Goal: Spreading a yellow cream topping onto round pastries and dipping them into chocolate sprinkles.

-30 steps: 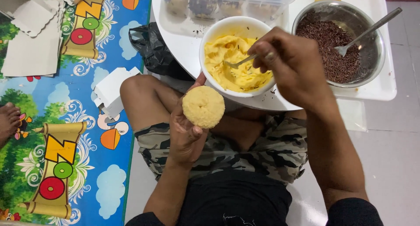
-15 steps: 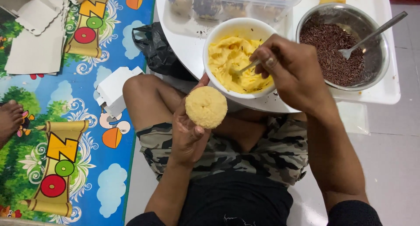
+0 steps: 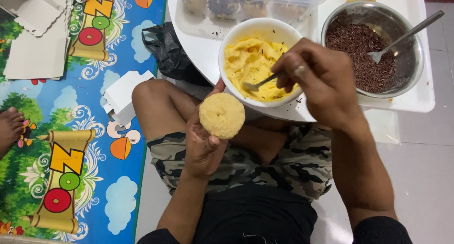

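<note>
Yellow cake round (image 3: 222, 115) sits gripped in my left hand (image 3: 203, 144); my right hand (image 3: 321, 83) pinches a spoon (image 3: 260, 82) in the cream bowl (image 3: 236, 36); the steel sprinkle bowl (image 3: 406, 90) stands beside.

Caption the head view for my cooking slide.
Left hand holds a round yellow cake; right hand spoons yellow cream.

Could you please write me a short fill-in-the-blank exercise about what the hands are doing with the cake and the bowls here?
1. The left hand holds a round yellow ____ above the lap.
2. The right hand dips a small utensil into the yellow cream in the ____ bowl.
3. The metal bowl of chocolate sprinkles has a ____ resting in it.
4. The play mat lies to the person's ____.

Missing words: cake; white; spoon; left
</note>
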